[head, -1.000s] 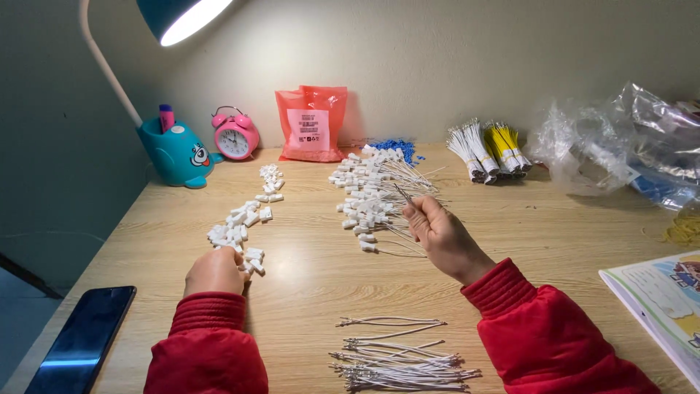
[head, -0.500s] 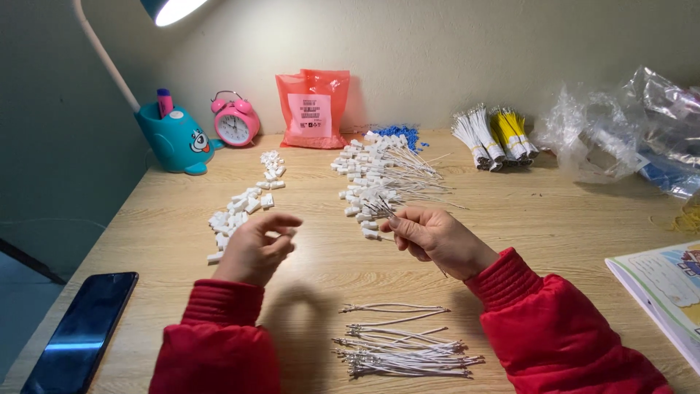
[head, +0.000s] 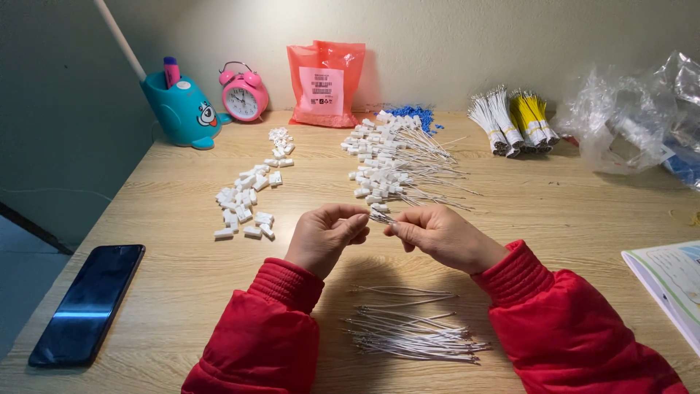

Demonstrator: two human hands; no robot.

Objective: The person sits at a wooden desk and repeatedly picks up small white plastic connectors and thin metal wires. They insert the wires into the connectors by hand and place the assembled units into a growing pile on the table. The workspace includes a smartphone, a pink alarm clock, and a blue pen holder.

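fingers of left hand [head: 326,237] and right hand [head: 437,235] pinching a white wire [head: 380,217], lying left-right between them

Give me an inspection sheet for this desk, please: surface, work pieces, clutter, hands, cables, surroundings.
Surface: wooden desk, lamp-lit.
Work pieces: loose white connectors; assembled wired connectors; bare white wires.
Clutter: phone, teal pen holder, pink alarm clock, red bag, wire bundles, plastic bags, booklet.
Hands: left hand and right hand pinch a small white piece together.
Cables: nothing seen.
Surroundings: pale wall.
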